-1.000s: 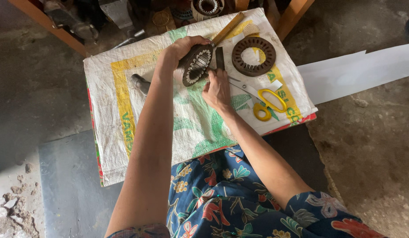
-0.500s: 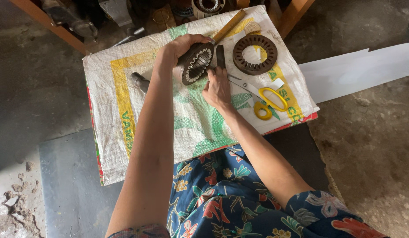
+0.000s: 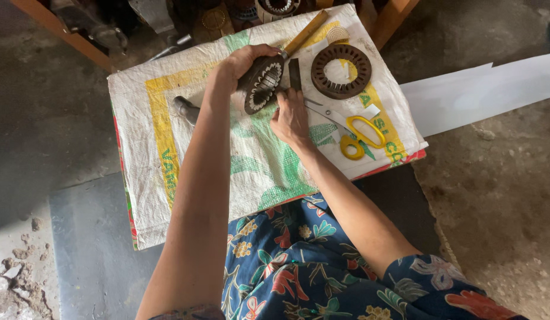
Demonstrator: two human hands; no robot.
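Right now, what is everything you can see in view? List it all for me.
slotted metal ring: one, dark with pale slot linings, tilted on edge in the left hand at the top of the sack.
second slotted ring: one, rusty brown, flat on the sack, right of the held ring.
scissors: one pair, yellow handles, on the sack beside the right hand.
wooden stick: one, tan, at the sack's top edge.
hammer head: one, grey, on the sack left of the left forearm.
woven sack: one, white with yellow and green print, spread as the work surface.
white sheet: one, on the floor at right.
left hand: gripping the held ring.
right hand: fingers at the ring's lower edge.
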